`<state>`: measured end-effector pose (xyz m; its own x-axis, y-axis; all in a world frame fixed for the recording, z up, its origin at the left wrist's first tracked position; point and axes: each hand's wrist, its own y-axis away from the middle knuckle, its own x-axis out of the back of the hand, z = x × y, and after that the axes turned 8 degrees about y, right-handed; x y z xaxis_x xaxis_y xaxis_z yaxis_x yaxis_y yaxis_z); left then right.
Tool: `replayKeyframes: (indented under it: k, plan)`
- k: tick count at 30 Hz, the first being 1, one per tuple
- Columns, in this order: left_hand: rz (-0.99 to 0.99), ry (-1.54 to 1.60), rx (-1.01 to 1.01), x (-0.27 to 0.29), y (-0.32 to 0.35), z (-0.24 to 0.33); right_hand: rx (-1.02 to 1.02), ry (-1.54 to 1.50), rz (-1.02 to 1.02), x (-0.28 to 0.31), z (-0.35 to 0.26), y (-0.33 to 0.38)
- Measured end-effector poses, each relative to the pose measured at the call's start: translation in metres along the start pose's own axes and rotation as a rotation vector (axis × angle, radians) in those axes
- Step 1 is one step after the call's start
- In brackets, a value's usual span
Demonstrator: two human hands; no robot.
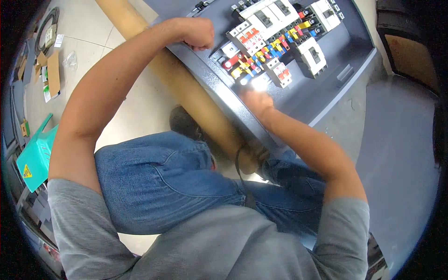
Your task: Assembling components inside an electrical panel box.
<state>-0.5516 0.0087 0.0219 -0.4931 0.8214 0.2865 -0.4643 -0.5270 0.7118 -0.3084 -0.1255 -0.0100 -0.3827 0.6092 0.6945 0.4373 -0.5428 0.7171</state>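
Observation:
A grey metal electrical box [322, 112] lies tilted before me, with breakers and coloured busbars fixed inside. My left hand [199, 33] is curled into a fist over the box's left edge; anything inside it is hidden. Closed as well, my right hand [257, 101] is at the lower end of the busbars, with bright glare covering its fingertips. Close to it are a small breaker with red switches [281, 74] and red, yellow and blue busbar pieces [252, 65]. A larger white breaker [311, 57] sits to the right, and a row of red-switched breakers [249, 38] farther up.
A thick tan tube [186, 91] runs under the box's near side. On the left floor are a teal plastic stool [39, 156], an opened cardboard box [53, 74] and a coiled cable [46, 32]. A dark padded piece [406, 51] stands at the right.

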Motion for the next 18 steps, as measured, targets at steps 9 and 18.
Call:
replayKeyframes:
  k: [9,18]
  plan:
    - [0.02,-0.197,0.07,-0.003,-0.012,0.003,-0.078,-0.059,0.009,-0.001,0.003,0.003]
    - [0.153,-0.508,-0.199,0.009,0.015,0.035,0.169,-0.102,0.251,-0.035,0.022,0.014]
